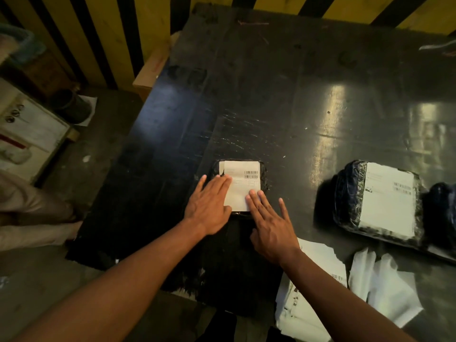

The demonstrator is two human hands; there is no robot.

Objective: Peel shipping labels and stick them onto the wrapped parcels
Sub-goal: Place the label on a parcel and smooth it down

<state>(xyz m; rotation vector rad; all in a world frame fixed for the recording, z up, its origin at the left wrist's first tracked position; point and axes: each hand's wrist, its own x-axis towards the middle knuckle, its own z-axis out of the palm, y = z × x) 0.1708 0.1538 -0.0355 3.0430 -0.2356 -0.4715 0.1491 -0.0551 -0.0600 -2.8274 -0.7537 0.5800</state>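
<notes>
A small black wrapped parcel (263,174) lies near the middle of the dark table, and a white shipping label (243,178) with barcodes covers most of its top. My left hand (209,206) lies flat with straight fingers pressing the label's left side. My right hand (269,223) is flat too, its fingertips pressing the label's lower right corner. A larger black parcel (350,193) bearing its own white label (389,201) sits to the right. Loose white label sheets (320,262) lie under my right forearm.
The black table (271,95) stretches ahead to a yellow-and-black striped wall (98,33). Crumpled white backing papers (385,287) lie at the lower right. Another dark parcel (441,213) is at the right edge. A person's pale-trousered legs (29,213) stand left, near a white box (29,129).
</notes>
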